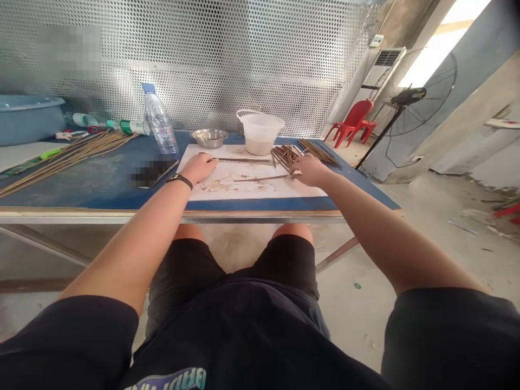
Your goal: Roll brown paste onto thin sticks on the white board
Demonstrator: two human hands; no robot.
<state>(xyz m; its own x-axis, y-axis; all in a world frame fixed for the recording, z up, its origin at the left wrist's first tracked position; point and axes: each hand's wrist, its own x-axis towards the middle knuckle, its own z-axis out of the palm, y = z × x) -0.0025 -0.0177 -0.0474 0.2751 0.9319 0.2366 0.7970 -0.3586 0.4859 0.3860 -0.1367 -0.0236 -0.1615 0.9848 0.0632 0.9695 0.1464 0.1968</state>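
Note:
My left hand, with a dark band on its wrist, rests on a stained white sheet. Its fingers close on the left end of a few long thin brown sticks lying across the sheet. To the right, my right hand has its fingers closed at the right end of a single brown stick. A pile of shorter brown sticks lies just beyond that hand, partly hidden by it. Brown smears and crumbs mark the sheet between both hands.
A white plastic bucket and a metal bowl stand behind the sheet. Left are a clear bottle, a phone, long brown strips and a blue basin. More sticks lie at the right.

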